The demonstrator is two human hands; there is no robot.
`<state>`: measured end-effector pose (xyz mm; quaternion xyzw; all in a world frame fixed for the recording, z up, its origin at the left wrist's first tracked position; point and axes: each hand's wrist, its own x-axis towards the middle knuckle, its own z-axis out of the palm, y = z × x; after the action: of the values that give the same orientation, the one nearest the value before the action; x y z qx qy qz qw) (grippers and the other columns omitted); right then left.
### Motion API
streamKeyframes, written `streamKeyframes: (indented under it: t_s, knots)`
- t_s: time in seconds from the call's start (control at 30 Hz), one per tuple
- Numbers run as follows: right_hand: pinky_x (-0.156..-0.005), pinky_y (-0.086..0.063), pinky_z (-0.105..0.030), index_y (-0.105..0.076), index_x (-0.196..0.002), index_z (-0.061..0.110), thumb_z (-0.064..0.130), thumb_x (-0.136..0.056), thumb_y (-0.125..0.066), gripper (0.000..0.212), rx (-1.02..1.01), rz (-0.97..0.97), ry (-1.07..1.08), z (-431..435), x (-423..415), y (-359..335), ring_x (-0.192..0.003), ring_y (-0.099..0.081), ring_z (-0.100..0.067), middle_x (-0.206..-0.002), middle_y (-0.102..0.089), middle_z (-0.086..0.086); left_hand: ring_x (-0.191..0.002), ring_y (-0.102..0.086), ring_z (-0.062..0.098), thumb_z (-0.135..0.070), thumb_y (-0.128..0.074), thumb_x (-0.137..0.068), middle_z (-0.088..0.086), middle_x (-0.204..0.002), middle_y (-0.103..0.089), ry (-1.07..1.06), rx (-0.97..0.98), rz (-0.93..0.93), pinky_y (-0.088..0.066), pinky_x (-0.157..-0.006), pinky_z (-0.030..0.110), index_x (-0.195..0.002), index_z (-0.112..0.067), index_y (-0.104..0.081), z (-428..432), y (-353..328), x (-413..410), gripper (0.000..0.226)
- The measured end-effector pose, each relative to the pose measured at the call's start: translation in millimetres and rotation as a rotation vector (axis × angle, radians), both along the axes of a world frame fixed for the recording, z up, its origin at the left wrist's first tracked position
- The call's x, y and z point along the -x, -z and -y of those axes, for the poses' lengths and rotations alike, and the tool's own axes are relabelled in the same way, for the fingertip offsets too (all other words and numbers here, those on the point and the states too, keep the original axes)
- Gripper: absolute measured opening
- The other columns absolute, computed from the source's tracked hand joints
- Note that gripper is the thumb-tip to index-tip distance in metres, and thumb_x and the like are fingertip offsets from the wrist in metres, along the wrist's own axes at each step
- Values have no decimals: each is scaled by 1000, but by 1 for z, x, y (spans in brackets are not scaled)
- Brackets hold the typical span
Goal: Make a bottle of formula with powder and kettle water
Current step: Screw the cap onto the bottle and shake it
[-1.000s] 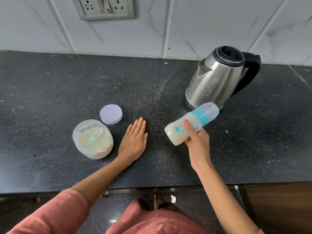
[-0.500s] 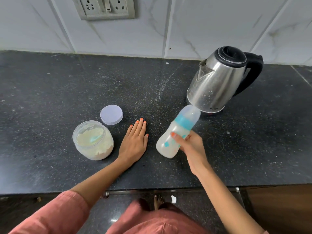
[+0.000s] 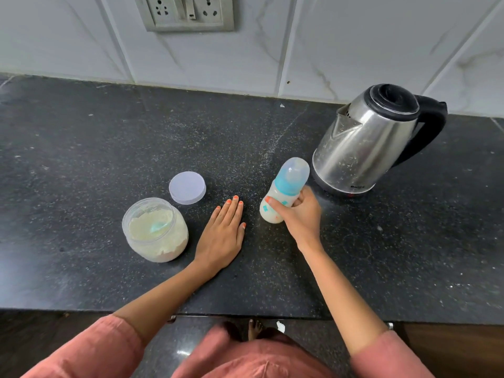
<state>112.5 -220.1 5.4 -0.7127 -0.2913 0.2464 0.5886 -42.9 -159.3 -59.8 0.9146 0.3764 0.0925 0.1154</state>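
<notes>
Bright, soft, even light; faint diffuse shadows only. Pale glare patch on countertop (image 3: 46,271) lower left, streaky highlights on kettle (image 3: 362,148). Small bright reflection on floor (image 3: 182,353) below. Heavy wide-angle bowing toward edges, wall tiles (image 3: 354,45) slanting. Slight softness on bottle (image 3: 286,184), rest sharp.

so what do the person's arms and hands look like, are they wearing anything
The left hand and right hand are bare, with orange-painted nails and no rings, watch or bangles in view. The forearms are uncovered; plain salmon-pink sleeves begin near the elbows.
</notes>
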Motion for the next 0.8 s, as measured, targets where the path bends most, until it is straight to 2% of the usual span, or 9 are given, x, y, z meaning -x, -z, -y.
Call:
streamKeyframes:
  t_s: [0.1,0.23,0.33,0.43,0.63,0.8]
  knots:
    - [-73,-52,-17,-56,-96,20,28,-56,-85,50,23,111,16,-22,-11,4,-87,-65,-7,-93,-65,8,-144,-1,15,-32,-23,-100,2,-156,-3,8,-16,-1,12,-111,24,-147,-13,-8,1,0,0,52]
    - [-74,-49,-14,-55,-102,15,25,-58,-85,54,19,175,8,-53,-26,9,-88,-61,-7,-96,-62,7,-138,10,8,-33,-22,-100,1,-155,-1,7,-19,9,13,-111,23,-147,-14,-6,0,2,1,52]
    - [-72,-46,-7,-55,-105,12,25,-60,-84,55,18,202,-4,-71,-34,12,-89,-60,-8,-99,-62,6,-137,10,9,-33,-23,-100,0,-154,-1,4,-15,9,12,-112,25,-147,-14,-8,0,3,1,52]
    - [-75,-46,-13,-54,-106,11,26,-61,-84,56,19,223,-13,-84,-40,16,-90,-59,-8,-100,-61,5,-140,7,12,-32,-25,-100,0,-154,-1,1,-12,-1,12,-112,28,-146,-13,-10,-1,2,0,52]
    - [-78,-45,-14,-53,-111,12,27,-62,-83,59,33,244,-25,-95,-48,20,-94,-56,-5,-109,-63,1,-138,11,11,-32,-23,-100,-4,-150,7,-5,1,-4,15,-112,27,-146,-15,-6,-1,1,0,52]
    - [-80,-43,-12,-51,-116,12,27,-63,-82,64,45,240,-56,-96,-49,23,-97,-55,-5,-114,-61,0,-141,3,15,-30,-27,-100,-2,-152,1,-7,-1,5,13,-112,29,-146,-13,-11,0,-1,0,51]
